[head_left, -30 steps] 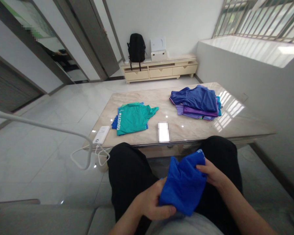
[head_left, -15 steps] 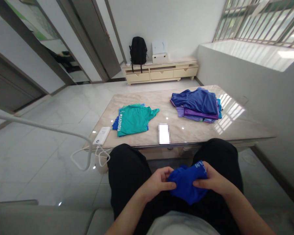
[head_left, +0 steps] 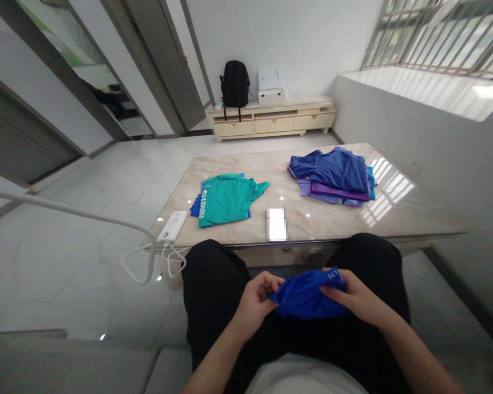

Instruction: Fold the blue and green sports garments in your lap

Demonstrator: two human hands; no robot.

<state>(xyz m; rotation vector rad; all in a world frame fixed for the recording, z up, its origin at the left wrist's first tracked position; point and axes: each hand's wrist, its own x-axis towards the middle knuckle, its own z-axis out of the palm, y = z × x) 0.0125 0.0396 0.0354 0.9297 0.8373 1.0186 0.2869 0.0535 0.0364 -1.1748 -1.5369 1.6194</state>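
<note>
A bright blue garment (head_left: 306,297) with white lettering lies bunched over my lap, held at both ends. My left hand (head_left: 257,302) pinches its left edge, and my right hand (head_left: 351,298) grips its right side with the fingers curled over the cloth. I sit with black trousers against the marble table (head_left: 398,216). On the table a folded green shirt (head_left: 225,198) lies on a blue one at the left. A loose pile of blue and purple clothes (head_left: 334,175) sits at the right.
A white power bank (head_left: 172,225) with a trailing cable (head_left: 148,262) rests at the table's near left corner. A small blurred white object (head_left: 276,224) lies near the front edge. A low cabinet (head_left: 271,117) with a black backpack (head_left: 235,83) stands at the far wall.
The blue garment hung open between my hands a second ago. Both hands have since drawn together and gathered it into a flatter bundle, raised slightly over my lap.
</note>
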